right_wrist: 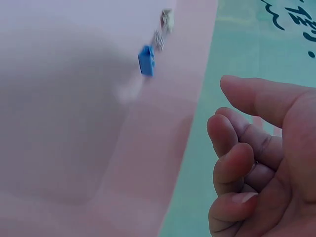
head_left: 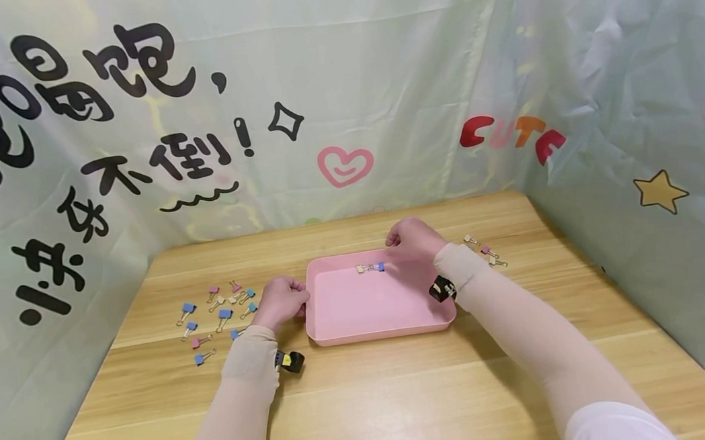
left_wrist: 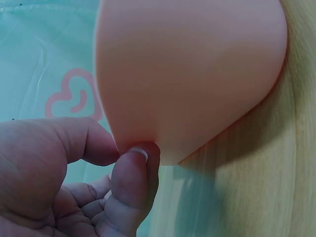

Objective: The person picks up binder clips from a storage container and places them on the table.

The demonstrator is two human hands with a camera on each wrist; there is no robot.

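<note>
A shallow pink tray (head_left: pixel 382 306) lies on the wooden table. At its left side my left hand (head_left: pixel 281 300) pinches the wall between thumb and forefinger; in the left wrist view the thumb (left_wrist: pixel 131 177) presses against the pink wall. My right hand (head_left: pixel 415 238) hovers over the tray's far rim, its fingers loosely bent, with nothing between thumb and fingertips in the right wrist view. Inside the tray, near the far wall, a blue binder clip (right_wrist: pixel 146 60) and a whitish binder clip (right_wrist: pixel 167 19) lie in line, their wire handles together.
Left of the tray, several blue, pink and whitish binder clips (head_left: pixel 224 314) are scattered. Beyond the right hand a smaller group, including a pink clip (head_left: pixel 485 249), lies on the table (head_left: pixel 387 393). A printed cloth (head_left: pixel 394 110) hangs behind and at both sides.
</note>
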